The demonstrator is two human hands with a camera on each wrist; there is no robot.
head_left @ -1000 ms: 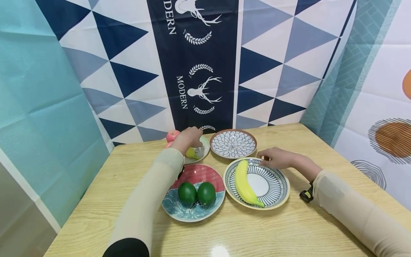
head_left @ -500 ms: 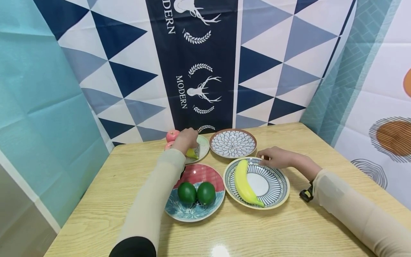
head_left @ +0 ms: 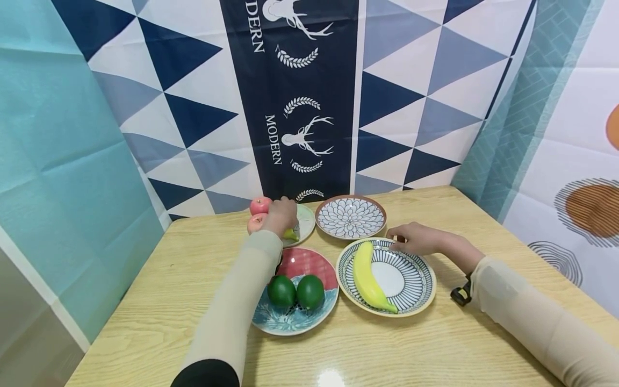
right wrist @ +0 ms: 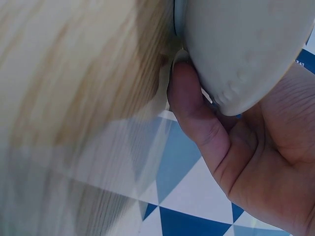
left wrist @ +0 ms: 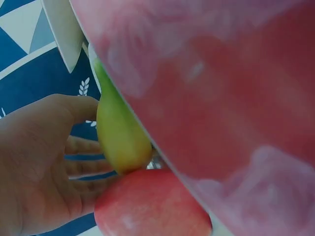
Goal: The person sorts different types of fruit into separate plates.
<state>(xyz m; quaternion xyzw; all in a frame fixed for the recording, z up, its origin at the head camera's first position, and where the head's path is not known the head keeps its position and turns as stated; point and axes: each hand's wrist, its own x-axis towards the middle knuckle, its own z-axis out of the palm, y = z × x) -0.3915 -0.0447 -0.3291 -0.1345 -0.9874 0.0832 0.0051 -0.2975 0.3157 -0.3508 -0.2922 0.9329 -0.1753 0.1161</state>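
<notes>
My left hand (head_left: 282, 215) is over the pale green plate (head_left: 308, 219) at the back left. In the left wrist view its thumb and loosely spread fingers reach to the side of a yellow-green pear (left wrist: 120, 130), which hides the fingertips. Two red apples (head_left: 258, 206) sit left of the hand; one apple (left wrist: 152, 204) appears just below the pear. My right hand (head_left: 416, 238) grips the far right rim of a line-patterned plate (head_left: 425, 279) holding a banana (head_left: 368, 277). In the right wrist view a digit presses under that plate (right wrist: 241, 49); the other fingers are largely hidden.
A red-and-blue plate (head_left: 302, 258) with two dark green limes (head_left: 310, 292) stands beneath the left forearm, beside the banana's plate. Behind is a brown-rimmed flower plate (head_left: 350, 216). All stand on a wooden table (head_left: 169, 301) against a patterned backdrop (head_left: 309, 107).
My left hand has moved slightly left and toward me, down over the pear, uncovering more of the pale green plate. The right hand has stayed at the rim.
</notes>
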